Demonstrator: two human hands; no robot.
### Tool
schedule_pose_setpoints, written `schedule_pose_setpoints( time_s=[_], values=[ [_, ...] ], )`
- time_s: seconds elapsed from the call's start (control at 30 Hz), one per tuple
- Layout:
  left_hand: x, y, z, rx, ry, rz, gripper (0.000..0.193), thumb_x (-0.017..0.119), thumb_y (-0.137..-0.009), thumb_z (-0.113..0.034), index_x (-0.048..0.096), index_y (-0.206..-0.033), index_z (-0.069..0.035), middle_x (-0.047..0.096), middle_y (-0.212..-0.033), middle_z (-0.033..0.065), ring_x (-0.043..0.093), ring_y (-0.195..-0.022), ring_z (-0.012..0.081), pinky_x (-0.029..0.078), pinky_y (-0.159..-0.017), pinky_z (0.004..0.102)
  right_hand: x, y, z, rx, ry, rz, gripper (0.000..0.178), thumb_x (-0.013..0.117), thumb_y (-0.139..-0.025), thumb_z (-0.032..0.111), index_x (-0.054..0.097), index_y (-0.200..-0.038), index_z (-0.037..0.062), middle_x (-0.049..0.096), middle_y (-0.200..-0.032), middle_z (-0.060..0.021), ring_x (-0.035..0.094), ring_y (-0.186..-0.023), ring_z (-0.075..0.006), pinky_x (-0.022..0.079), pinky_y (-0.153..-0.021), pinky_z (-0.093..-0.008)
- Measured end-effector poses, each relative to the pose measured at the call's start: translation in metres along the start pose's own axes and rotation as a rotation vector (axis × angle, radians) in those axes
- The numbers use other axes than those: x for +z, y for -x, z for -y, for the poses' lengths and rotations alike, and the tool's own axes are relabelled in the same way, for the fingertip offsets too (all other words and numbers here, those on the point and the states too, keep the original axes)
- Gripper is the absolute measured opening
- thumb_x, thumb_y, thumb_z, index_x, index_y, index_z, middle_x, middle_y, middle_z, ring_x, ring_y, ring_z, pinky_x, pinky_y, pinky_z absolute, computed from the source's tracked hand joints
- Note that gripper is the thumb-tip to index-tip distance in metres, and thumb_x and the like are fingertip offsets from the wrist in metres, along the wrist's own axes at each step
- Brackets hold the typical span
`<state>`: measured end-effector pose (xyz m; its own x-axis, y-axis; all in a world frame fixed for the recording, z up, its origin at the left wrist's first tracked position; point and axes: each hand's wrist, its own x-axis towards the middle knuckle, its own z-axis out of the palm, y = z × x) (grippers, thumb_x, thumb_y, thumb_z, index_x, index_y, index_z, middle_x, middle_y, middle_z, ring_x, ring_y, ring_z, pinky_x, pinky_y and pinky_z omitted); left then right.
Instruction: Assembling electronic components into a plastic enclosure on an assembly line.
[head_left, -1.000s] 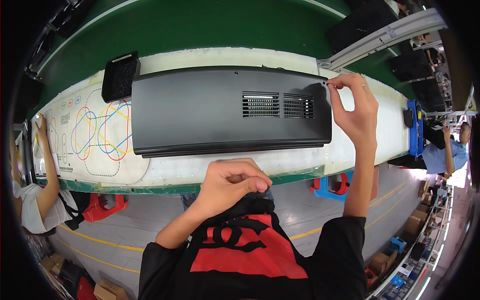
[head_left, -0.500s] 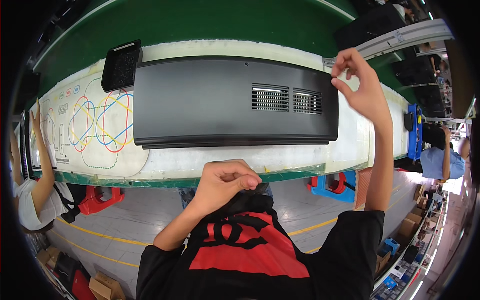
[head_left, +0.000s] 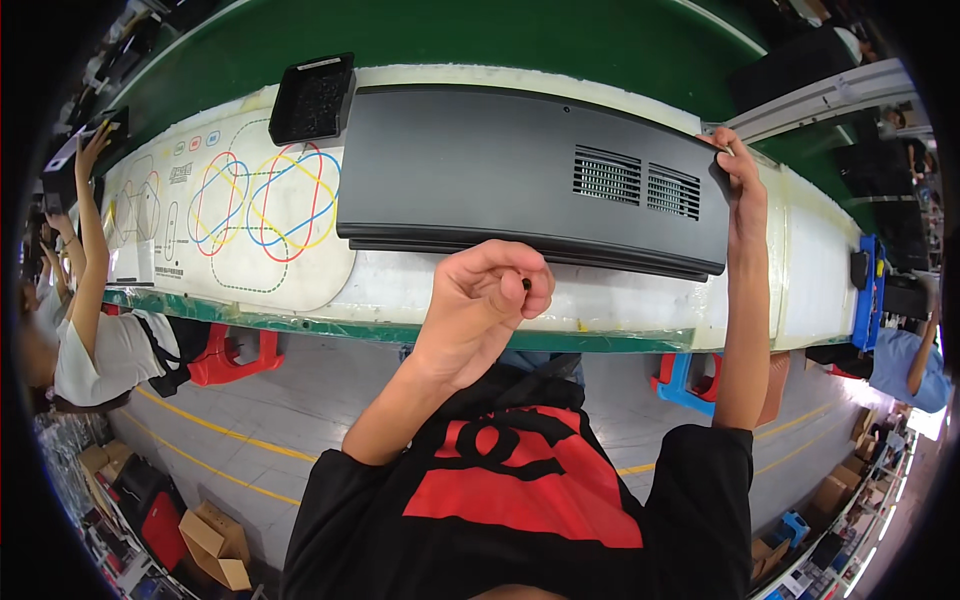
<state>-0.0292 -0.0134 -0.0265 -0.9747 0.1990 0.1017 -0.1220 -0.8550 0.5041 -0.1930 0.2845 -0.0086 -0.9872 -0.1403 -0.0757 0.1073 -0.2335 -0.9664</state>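
A long black housing [head_left: 480, 170] with two slotted vents lies on the white worktop in front of me. My right hand [head_left: 742, 185] grips its right end, fingers curled over the far corner. In front of the near edge, my left hand [head_left: 490, 305] is raised with thumb and fingers pinched together. Between those fingertips shows a small dark piece [head_left: 527, 284], possibly a screw, too small to make out. One small dark screw or hole [head_left: 566, 109] is visible near the housing's far edge. A shallow black tray [head_left: 312, 100] stands by the far left corner; its contents are unclear.
A white mat [head_left: 215, 275] printed with coloured loops covers the worktop to the left. At the right end stands a blue bin [head_left: 868, 290]. Co-workers sit on both sides, one in a white top [head_left: 120, 355]. Red and blue stools are below the green edge.
My right hand has come down onto the housing's right end, which now sits slightly turned. My left hand has risen toward the near edge, a small dark piece now showing in its pinch.
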Motion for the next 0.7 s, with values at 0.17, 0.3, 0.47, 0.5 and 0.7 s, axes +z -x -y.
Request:
schedule_pose_setpoints(
  time_s=[0.17,0.3,0.47,0.5,0.7],
  values=[
    [0.005,0.001,-0.005,0.03,-0.164,-0.041,0.03,0.065,-0.092,-0.022,0.062,-0.116,-0.003,0.062,-0.086,0.0055,0.05,-0.075,0.0154,0.04,-0.065,0.0262,0.046,0.041,0.027,-0.772,0.818,-0.189,0.029,0.064,-0.084,-0.004,0.053,-0.11,0.0006,0.063,-0.105,-0.0142,0.059,-0.107,-0.0223,0.041,-0.1,-0.0362],
    [0.012,0.002,-0.008,0.056,-0.21,-0.062,0.031,0.063,-0.094,-0.018,0.06,-0.119,0.001,0.064,-0.085,0.0076,0.055,-0.076,0.0158,0.044,-0.067,0.0262,0.129,0.112,0.024,-0.95,0.702,0.198,0.026,0.065,-0.067,-0.008,0.058,-0.09,0.0033,0.069,-0.093,-0.0125,0.062,-0.092,-0.026,0.046,-0.083,-0.038],
    [0.017,0.005,-0.005,0.11,-0.359,-0.167,0.028,0.062,-0.094,-0.009,0.061,-0.119,0.004,0.07,-0.096,0.0114,0.064,-0.084,0.0143,0.052,-0.078,0.0267,0.163,0.119,0.003,-1.133,0.973,0.19,0.03,0.073,-0.062,-0.006,0.061,-0.086,0.0062,0.068,-0.098,-0.0029,0.061,-0.083,-0.0217,0.039,-0.072,-0.0367],
    [0.019,0.006,-0.006,0.118,-0.357,-0.168,0.028,0.062,-0.094,-0.009,0.061,-0.119,0.004,0.07,-0.096,0.0114,0.064,-0.084,0.0143,0.052,-0.078,0.0267,0.167,0.122,0.007,-1.105,1.062,0.17,0.036,0.078,-0.065,-0.008,0.055,-0.085,0.0106,0.071,-0.091,-0.0009,0.063,-0.081,-0.0202,0.04,-0.069,-0.0347],
    [0.022,0.01,-0.009,0.166,-0.507,-0.233,0.026,0.059,-0.096,-0.008,0.061,-0.118,0.005,0.07,-0.096,0.0115,0.065,-0.086,0.0141,0.052,-0.078,0.0265,0.173,0.114,0.008,-1.128,1.146,0.238,0.033,0.073,-0.067,-0.011,0.052,-0.082,0.0087,0.07,-0.09,-0.0027,0.063,-0.079,-0.0203,0.043,-0.068,-0.0342]
  ],
)
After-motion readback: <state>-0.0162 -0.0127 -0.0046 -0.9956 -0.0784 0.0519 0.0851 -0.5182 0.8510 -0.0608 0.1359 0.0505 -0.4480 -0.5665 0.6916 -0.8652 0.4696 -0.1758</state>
